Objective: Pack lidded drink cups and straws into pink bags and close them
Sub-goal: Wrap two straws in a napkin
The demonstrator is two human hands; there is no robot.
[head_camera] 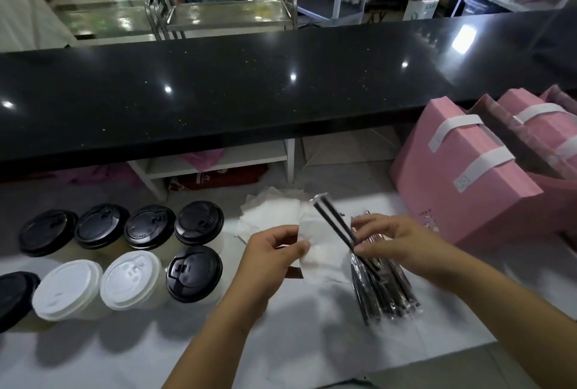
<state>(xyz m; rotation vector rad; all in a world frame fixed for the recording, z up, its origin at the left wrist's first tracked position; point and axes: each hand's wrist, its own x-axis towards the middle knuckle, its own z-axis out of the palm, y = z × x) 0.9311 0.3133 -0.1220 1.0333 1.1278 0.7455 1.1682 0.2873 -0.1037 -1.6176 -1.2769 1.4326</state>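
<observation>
While I am logging this remotely, the right hand is pinching 2 black straws over the straw pile, long axis running near-right to far-left; the left hand is gripping a napkin.

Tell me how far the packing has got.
Done: all eight cups in view wear lids, but they stand on the table, unbagged. In hand: the left hand pinches a white napkin, the right hand pinches two wrapped straws above the straw pile. Left: the pink bags sit folded in banded bundles, so opening, filling and closing them all remain.
</observation>
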